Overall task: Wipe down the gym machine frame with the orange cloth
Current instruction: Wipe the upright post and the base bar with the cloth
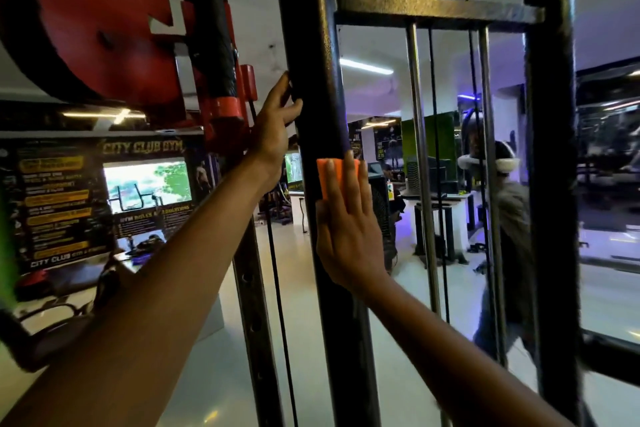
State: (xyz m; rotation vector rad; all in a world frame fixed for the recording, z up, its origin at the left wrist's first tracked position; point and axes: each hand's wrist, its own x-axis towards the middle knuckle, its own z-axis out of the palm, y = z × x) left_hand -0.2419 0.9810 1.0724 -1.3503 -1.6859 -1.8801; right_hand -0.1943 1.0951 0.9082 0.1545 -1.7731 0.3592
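Orange cloth (327, 177) sits mid-frame, folded flat, only a bright block showing above the fingertips. Right hand (346, 229) presses it against the black post (318, 80) with straight fingers laid flat over it, no curl. The post is textured, dark, running from the top of the frame to the bottom. Left hand (277, 121), just higher and left of centre, wraps its grip round the post's left edge, fingers curled onto the front face. Open post runs above the cloth up to the crossbar (440, 10). Right of the post, two steel rods (417, 149) and a cable (434, 114) hang close by.
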